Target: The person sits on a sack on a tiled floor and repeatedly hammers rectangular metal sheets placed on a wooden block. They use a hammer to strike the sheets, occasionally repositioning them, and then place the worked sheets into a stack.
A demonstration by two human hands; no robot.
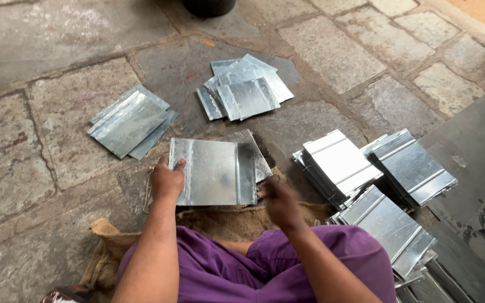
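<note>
Gripping metal sheet (211,171) at left edge: left hand (166,179), thumb on top; right hand (279,202) blurred, grip unclear.

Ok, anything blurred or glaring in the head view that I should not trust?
Head view: the right hand is motion-blurred, its grip unreadable; the left hand is sharp on the metal sheet; bright glare whitens the ribbed sheets at right; daylight is soft, shadows faint.
</note>
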